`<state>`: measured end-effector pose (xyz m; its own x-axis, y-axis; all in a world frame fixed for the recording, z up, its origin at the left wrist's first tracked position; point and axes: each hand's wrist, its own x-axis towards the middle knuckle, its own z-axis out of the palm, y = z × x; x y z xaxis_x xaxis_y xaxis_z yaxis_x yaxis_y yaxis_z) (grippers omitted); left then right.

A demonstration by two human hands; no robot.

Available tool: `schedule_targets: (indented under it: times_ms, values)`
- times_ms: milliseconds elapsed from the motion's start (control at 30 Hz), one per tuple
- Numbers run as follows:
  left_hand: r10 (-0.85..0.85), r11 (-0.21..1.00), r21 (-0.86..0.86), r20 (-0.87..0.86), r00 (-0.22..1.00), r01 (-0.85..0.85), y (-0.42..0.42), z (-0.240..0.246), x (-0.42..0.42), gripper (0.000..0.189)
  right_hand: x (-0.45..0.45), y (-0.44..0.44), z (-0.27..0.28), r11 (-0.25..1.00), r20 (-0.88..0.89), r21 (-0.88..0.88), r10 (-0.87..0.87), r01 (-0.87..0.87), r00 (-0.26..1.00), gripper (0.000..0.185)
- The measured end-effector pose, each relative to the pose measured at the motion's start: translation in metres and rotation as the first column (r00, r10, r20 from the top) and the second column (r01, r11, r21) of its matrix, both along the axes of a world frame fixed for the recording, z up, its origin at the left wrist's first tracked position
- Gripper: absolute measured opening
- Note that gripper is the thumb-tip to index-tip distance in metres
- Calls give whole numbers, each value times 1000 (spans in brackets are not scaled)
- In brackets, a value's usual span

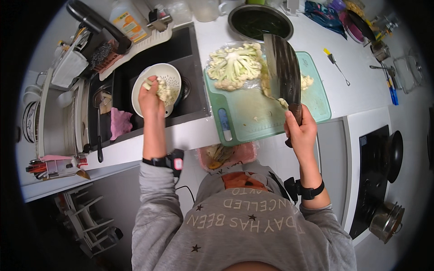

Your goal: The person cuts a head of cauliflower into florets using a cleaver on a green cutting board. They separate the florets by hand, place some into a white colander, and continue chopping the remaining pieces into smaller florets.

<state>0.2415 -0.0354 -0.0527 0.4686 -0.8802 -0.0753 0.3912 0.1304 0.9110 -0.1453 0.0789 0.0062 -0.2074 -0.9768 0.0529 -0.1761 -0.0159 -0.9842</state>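
Observation:
My left hand is over a white colander in the dark sink, its fingers closed around cauliflower pieces. More florets lie inside the colander. In my right hand is the wooden handle of a broad-bladed cleaver, its blade raised above the green cutting board. A large cut head of cauliflower rests on clear plastic at the board's upper left. The blade hides part of the cauliflower behind it, and a few crumbs show to its right.
A metal bowl of dark liquid stands behind the board. The black faucet reaches over the sink's far left. A pink cloth lies in the sink. Below the counter edge is a pink bin; a cooktop is at right.

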Motion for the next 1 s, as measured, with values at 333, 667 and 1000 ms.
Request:
schedule_targets:
  times_ms: [333,667,1000]
  values:
    - [-450,709,668,676,584,-227,-76,-130,126,38,22,-6,6,998,116,68,-20,12,993,12]
    - [-104,844,-160,887,450,511,3,37,-171,21,-16,-27,8,982,199,21,-189,188,962,15]
    - [-30,747,20,1000,3,664,-2,24,-270,30,-46,-20,9,980,174,24,-197,196,965,18]
